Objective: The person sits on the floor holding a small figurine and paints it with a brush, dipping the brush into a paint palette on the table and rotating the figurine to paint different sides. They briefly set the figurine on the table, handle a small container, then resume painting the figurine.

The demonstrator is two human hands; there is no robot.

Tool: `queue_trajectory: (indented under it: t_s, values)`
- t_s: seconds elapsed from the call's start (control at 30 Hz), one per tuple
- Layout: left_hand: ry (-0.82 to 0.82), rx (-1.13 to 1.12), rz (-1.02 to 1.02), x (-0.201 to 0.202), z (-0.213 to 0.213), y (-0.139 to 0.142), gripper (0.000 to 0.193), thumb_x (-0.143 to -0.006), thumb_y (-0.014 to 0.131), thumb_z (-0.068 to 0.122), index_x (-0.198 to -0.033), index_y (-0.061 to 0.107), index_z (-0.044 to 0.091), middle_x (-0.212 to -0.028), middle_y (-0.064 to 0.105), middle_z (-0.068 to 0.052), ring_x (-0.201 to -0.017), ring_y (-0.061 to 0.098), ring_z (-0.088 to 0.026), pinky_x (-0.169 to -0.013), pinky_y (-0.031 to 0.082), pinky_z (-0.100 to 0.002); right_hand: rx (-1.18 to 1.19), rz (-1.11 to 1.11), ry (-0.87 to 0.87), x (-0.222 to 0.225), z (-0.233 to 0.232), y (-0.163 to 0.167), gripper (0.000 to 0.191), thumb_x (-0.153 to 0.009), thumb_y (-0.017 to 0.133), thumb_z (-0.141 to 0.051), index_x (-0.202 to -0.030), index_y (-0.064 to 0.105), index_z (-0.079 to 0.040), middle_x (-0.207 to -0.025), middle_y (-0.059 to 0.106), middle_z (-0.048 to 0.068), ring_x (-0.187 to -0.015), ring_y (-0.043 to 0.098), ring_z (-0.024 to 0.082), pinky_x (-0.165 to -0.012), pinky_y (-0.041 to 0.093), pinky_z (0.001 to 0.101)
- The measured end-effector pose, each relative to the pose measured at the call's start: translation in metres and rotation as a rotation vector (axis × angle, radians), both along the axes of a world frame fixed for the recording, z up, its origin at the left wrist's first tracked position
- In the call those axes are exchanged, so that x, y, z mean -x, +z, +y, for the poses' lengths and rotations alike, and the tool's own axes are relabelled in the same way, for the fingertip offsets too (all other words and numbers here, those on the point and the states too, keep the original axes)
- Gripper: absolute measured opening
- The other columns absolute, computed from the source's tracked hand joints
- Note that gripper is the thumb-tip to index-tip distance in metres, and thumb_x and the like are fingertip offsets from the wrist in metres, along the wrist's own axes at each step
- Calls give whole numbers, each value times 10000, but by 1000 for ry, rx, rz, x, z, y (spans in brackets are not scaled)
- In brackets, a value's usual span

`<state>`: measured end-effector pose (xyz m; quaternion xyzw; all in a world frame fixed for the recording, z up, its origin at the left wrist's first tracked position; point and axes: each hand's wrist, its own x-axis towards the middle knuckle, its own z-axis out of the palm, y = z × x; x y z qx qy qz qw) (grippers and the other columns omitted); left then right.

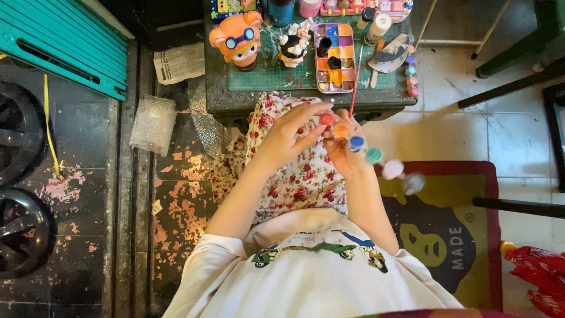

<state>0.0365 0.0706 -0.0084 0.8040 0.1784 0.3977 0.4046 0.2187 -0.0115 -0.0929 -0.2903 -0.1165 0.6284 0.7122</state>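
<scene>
1. Right hand (344, 154) holds a paint-pot strip (368, 154) in a closed grip, plus a brush (355, 82).
2. Left hand (288, 134) pinches the red end pot (325, 119).
3. The strip's long axis runs down-right, away from the counter (219, 94).

Glossy orange ceramic-looking figurine (236, 39); matt green cutting mat (265, 73); smooth plastic paint-pot strip (365, 154); floral cotton cloth (300, 171); flaking, rough painted floor (176, 188).

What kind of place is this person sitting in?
Probably a home hobby corner for painting figurines. A small table carries a green cutting mat, a paint palette and an orange painted figurine, and both hands hold a strip of small paint pots.
</scene>
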Motion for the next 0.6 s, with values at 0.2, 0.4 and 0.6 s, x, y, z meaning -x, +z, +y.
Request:
queue_trajectory:
  t_s: [0.2,0.4,0.6]
  values:
    - [78,38,-95,-12,-1,-3,237,-979,733,123,-1210,695,86,-1133,729,-82,-1040,734,-240,-909,596,-344,-43,154,-24,9,2,8,104,-1083,617,-200,-1060,578,-107,-1031,686,27,-868,693,125,-699,543,211]
    - [394,101,-64,-20,-12,-6,200,-968,729,114,-1165,727,77,-1021,746,-73,-882,745,-201,-737,597,-315,-51,-98,-74,23,2,32,264,-995,634,-45,-854,443,-162,-1277,694,65,-1093,708,163,-768,572,308]
    - [500,-115,54,-26,-25,-6,213,-977,733,135,-1189,731,105,-1018,737,-52,-899,732,-224,-748,591,-345,-98,-154,-263,27,8,36,367,-994,637,110,-833,415,-134,-1182,709,144,-1010,706,216,-802,577,348]
